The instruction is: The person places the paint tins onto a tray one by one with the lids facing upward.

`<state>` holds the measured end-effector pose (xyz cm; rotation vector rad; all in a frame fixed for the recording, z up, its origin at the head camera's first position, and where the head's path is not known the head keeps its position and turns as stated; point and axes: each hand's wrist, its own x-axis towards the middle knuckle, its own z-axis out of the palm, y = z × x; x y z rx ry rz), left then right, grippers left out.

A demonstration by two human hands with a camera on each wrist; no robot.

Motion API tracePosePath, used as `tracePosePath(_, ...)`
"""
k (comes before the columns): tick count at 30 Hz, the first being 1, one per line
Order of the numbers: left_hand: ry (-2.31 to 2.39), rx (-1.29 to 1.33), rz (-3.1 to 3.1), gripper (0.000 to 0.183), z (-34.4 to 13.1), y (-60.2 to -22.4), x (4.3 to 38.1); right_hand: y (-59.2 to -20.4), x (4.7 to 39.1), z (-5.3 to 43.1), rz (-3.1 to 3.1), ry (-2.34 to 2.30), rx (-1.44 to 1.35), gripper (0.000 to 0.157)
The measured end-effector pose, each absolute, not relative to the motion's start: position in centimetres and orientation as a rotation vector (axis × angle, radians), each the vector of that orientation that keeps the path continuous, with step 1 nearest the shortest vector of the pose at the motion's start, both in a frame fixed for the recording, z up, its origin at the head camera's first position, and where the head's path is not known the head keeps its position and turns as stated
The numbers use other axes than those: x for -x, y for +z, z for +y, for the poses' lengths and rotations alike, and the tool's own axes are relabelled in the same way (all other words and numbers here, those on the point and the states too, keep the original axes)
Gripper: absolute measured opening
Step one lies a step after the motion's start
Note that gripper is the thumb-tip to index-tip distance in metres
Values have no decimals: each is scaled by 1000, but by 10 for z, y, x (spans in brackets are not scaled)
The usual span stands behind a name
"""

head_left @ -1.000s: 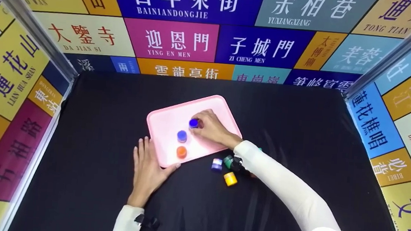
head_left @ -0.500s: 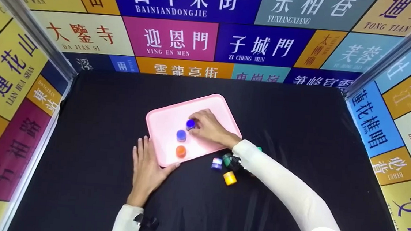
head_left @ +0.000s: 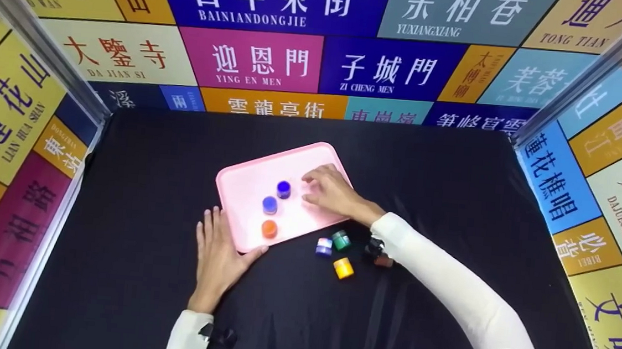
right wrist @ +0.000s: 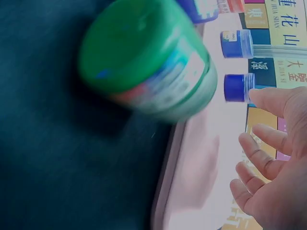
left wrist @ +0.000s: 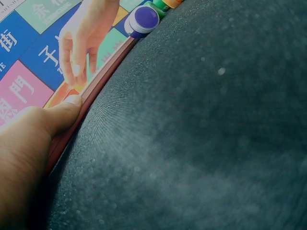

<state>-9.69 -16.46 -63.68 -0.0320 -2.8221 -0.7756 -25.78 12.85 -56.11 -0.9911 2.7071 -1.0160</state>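
On the pink tray [head_left: 253, 172], three small paint jars stand in a slanting row: orange [head_left: 269, 229], violet-blue [head_left: 269, 205] and dark blue [head_left: 283, 189]. My right hand [head_left: 332, 193] hovers over the tray just right of the dark blue jar. Its fingers are loosely bent and apart, with nothing between them; in the right wrist view, the thumb tip overlaps the jar's edge [right wrist: 235, 87]. My left hand [head_left: 218, 259] lies at the tray's near left corner, fingers straight along the left side and thumb at the front rim [left wrist: 103, 72].
In front of the tray, on the black cloth, lie a purple-and-white jar [head_left: 324, 246], a green jar [head_left: 341, 239] and a yellow jar [head_left: 343, 268]. A brown jar [head_left: 383, 261] shows partly beneath the right wrist. Printed panels [head_left: 264, 60] wall the table at back and sides.
My right hand has let go of the dark blue jar and drawn back to the right, leaving the jar standing on the tray. The left hand stays at the tray corner.
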Motion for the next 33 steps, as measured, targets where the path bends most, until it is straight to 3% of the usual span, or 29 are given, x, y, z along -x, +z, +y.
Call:
tracePosePath(19, -769, 49, -2804, 132, -163, -639, 97, -560, 238, 187, 2726, -1084, 908, 40)
tracePosePath(33, -779, 40, -2823, 134, -163, -636, 97, -568, 203, 218, 2772, -1095, 876, 39)
